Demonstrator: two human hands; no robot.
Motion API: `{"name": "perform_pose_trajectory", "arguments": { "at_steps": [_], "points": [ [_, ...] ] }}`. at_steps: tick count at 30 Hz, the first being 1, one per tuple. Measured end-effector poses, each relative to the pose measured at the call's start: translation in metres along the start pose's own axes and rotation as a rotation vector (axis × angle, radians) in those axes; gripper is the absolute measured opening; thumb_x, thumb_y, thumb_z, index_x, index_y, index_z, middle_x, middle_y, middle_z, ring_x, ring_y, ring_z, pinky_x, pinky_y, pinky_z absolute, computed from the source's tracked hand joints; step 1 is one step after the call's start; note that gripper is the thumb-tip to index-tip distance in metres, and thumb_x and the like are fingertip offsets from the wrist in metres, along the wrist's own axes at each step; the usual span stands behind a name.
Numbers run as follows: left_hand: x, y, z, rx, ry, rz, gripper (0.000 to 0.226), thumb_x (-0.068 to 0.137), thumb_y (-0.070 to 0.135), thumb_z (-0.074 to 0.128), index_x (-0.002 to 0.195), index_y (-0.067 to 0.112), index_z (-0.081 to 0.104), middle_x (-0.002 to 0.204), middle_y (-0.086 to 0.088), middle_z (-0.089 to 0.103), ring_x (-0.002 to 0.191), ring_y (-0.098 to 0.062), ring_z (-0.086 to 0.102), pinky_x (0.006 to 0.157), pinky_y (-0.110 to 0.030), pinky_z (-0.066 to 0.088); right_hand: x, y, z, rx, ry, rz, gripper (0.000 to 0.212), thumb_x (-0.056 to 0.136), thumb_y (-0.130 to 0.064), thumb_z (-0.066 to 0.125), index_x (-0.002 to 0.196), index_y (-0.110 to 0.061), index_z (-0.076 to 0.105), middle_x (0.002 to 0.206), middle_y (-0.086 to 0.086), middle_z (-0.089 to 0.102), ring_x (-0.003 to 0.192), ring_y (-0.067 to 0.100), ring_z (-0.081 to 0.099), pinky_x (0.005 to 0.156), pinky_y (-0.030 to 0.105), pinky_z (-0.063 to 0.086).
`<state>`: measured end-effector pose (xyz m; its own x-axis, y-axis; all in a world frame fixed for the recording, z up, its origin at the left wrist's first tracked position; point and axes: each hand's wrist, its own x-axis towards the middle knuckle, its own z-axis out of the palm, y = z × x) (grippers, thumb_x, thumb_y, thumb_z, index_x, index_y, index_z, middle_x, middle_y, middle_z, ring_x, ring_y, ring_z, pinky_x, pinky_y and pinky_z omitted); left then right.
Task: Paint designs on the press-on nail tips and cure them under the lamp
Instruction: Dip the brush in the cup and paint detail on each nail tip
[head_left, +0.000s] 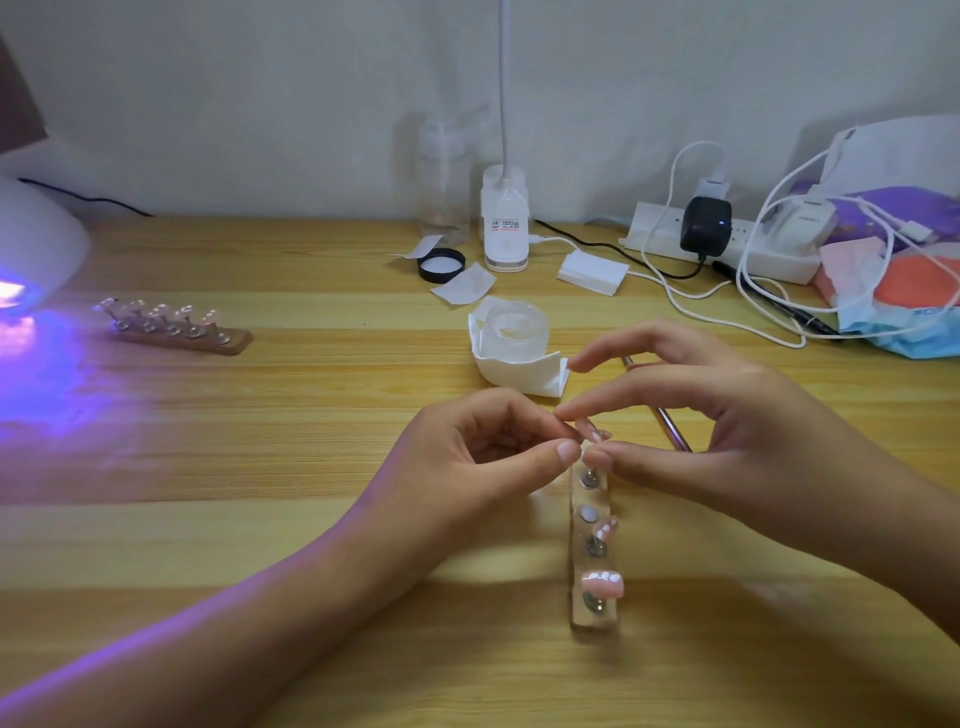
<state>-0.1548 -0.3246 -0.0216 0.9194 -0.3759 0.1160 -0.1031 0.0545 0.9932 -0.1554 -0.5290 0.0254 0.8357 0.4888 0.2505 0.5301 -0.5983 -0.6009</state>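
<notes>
Head view: I see the left hand and right hand tip to tip. Thumb and forefinger of each pinch one pink nail tip between them, just above the far end of the wooden holder. The curing lamp glows violet well left of the fingers.

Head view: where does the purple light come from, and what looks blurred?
In the head view, purple light from the curing lamp at far left spills over the table; the clear bottle at the back and the nail tip pinched by the left hand and right hand look blurred.
</notes>
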Motion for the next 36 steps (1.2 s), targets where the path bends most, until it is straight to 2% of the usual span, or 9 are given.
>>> {"name": "perform_pose_trajectory", "arguments": {
  "at_steps": [4,8,11,16,20,23,26,31,36],
  "points": [
    [0.001,0.001,-0.001,-0.017,-0.002,-0.009,0.007,0.081,0.019,0.075,0.084,0.013,0.072,0.095,0.001,0.076,0.093,-0.019,0.071,0.080,-0.024,0.054,0.001,-0.003,0.000,0.009,0.004,-0.001,0.038,0.075,-0.049,0.064,0.109,-0.035,0.073,0.120,-0.017,0.058,0.122,0.004,0.052,0.101,0.018,0.037],
    [0.001,0.001,-0.001,-0.020,0.000,-0.018,0.004,0.080,0.021,0.075,0.084,0.022,0.075,0.090,0.004,0.076,0.086,-0.010,0.070,0.077,-0.019,0.054,0.003,-0.003,-0.005,0.014,0.029,-0.010,0.048,0.074,-0.047,0.066,0.119,-0.032,0.067,0.121,-0.016,0.059,0.122,0.000,0.052,0.101,0.010,0.035],
    [0.000,0.001,0.001,-0.030,-0.011,-0.022,0.008,0.076,0.022,0.074,0.082,0.028,0.075,0.084,0.003,0.076,0.082,-0.008,0.070,0.071,-0.014,0.050,0.004,0.003,-0.015,0.021,0.113,0.003,0.037,0.077,-0.045,0.066,0.111,-0.032,0.070,0.116,-0.019,0.062,0.118,-0.001,0.055,0.099,0.011,0.039],
    [-0.001,-0.001,0.001,0.050,-0.033,-0.021,0.005,0.078,0.025,0.076,0.082,0.026,0.074,0.088,0.008,0.075,0.081,-0.006,0.068,0.073,-0.015,0.051,0.005,0.032,-0.021,0.089,0.268,0.155,0.017,0.083,-0.040,0.062,0.095,-0.031,0.070,0.104,-0.021,0.066,0.107,-0.001,0.060,0.090,0.020,0.050],
    [-0.003,-0.003,0.003,0.341,-0.029,0.072,0.010,0.074,0.033,0.078,0.077,0.041,0.072,0.079,0.019,0.054,0.064,0.003,0.046,0.062,-0.009,0.036,0.004,0.054,-0.012,-0.143,0.205,0.281,0.023,0.080,-0.054,0.059,0.102,-0.046,0.059,0.101,-0.023,0.059,0.100,-0.002,0.052,0.094,0.031,0.035],
    [-0.002,-0.005,0.005,0.434,-0.055,0.070,0.008,0.072,0.040,0.076,0.078,0.042,0.073,0.078,0.018,0.049,0.065,0.002,0.045,0.061,-0.007,0.034,0.003,0.063,-0.003,-0.393,0.180,0.287,0.029,0.081,-0.059,0.051,0.109,-0.051,0.048,0.093,-0.022,0.053,0.098,-0.001,0.045,0.083,0.025,0.014],
    [0.000,-0.009,0.005,0.526,-0.089,0.061,0.012,0.073,0.047,0.074,0.084,0.042,0.073,0.081,0.012,0.050,0.068,0.000,0.047,0.062,-0.011,0.033,0.004,0.064,0.001,-0.423,0.152,0.251,0.034,0.081,-0.061,0.048,0.113,-0.051,0.046,0.083,-0.018,0.054,0.093,-0.007,0.045,0.075,0.026,0.012],
    [0.001,-0.010,0.006,0.580,-0.079,0.063,0.022,0.070,0.055,0.069,0.087,0.042,0.071,0.081,0.012,0.052,0.072,-0.001,0.049,0.063,-0.014,0.033,0.001,0.068,0.007,-0.456,0.100,0.224,0.031,0.087,-0.052,0.047,0.118,-0.049,0.046,0.079,-0.013,0.055,0.092,-0.007,0.048,0.076,0.027,0.012],
    [0.000,-0.006,-0.003,0.609,-0.138,0.096,0.017,0.073,0.036,0.083,0.086,0.032,0.072,0.077,0.020,0.052,0.069,-0.001,0.048,0.062,-0.010,0.034,0.002,0.069,0.008,-0.363,0.137,0.212,0.027,0.096,-0.032,0.044,0.114,-0.051,0.047,0.082,-0.016,0.058,0.093,-0.010,0.047,0.076,0.023,0.013]
  ]
}}
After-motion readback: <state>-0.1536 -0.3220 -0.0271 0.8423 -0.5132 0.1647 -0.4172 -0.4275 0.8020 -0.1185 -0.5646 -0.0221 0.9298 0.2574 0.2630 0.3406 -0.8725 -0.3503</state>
